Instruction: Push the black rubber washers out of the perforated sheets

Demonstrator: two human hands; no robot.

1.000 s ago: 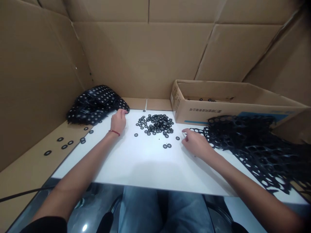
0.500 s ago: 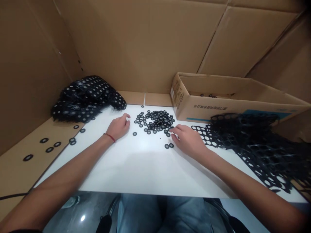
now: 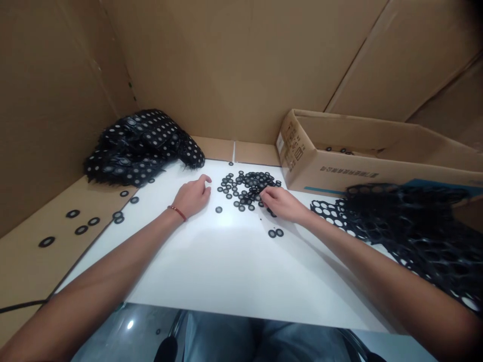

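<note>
Smooth white tabletop (image 3: 226,271), walled by matte brown cardboard. Centre: loose pile of small flat black rubber rings (image 3: 247,188). Right hand (image 3: 281,203) rests on the pile's near edge, fingers curled close together among the rings; whether one is pinched, cannot tell. Left hand (image 3: 193,196) lies just left of the pile, fingers loosely bent, empty. Limp punched-out black rubber sheets (image 3: 415,226) at right.

Single head cam, worn by the seated person, tilted forward and down at the white tabletop (image 3: 226,266). Close range: both forearms enter from 6 o'clock. Cardboard wall (image 3: 234,65) fills 12, open box (image 3: 339,171) sits at 2. No second view, no overlap.
</note>
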